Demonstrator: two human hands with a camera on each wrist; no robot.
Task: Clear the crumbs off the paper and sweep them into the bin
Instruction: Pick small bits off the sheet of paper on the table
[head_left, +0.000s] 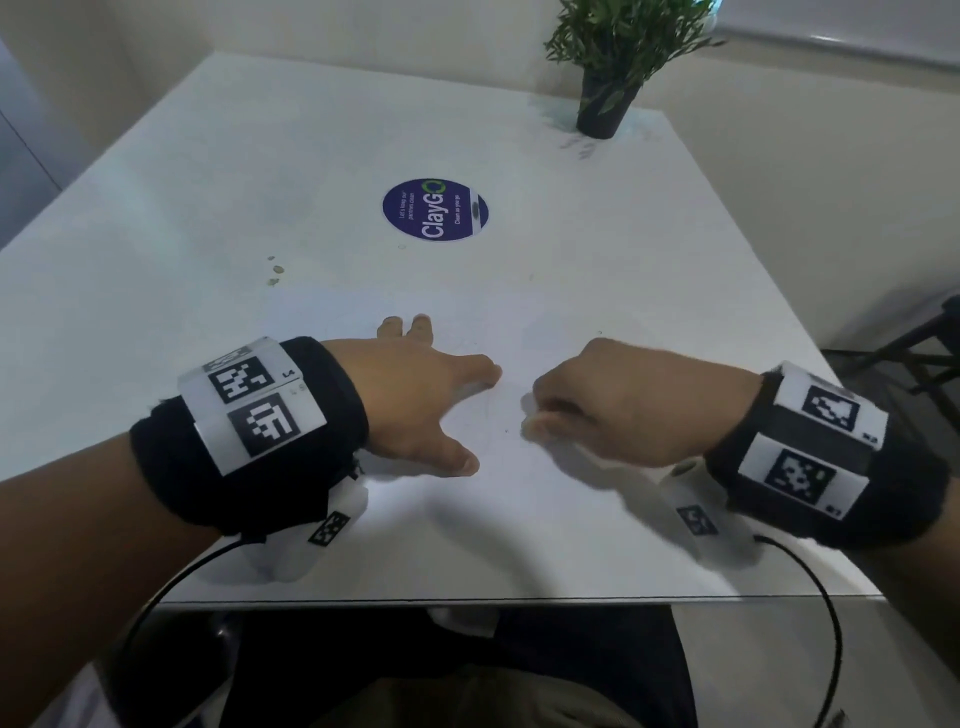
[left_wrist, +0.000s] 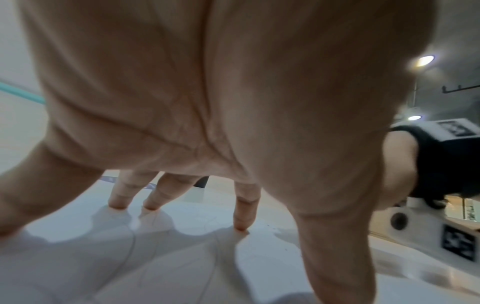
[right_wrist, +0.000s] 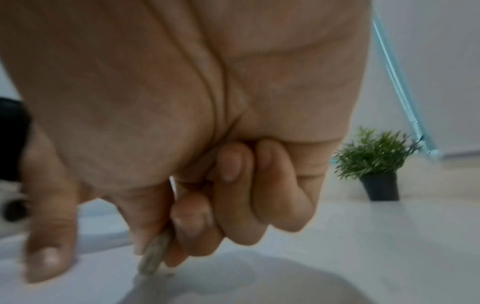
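A white sheet of paper lies flat on the white table. My left hand is spread on the sheet, and its fingertips press down on it. Just to the right, my right hand is curled. It grips a small grey speckled piece between two fingers, with the piece's tip touching the paper. Tiny dark crumbs dot the sheet between the hands, and more specks lie near my left fingers. No bin is in view.
Brownish bits lie on the table left of the paper's far corner. A round blue sticker sits mid-table. A potted plant stands at the far right corner. The table's near edge runs above my lap. A dark chair is at the right.
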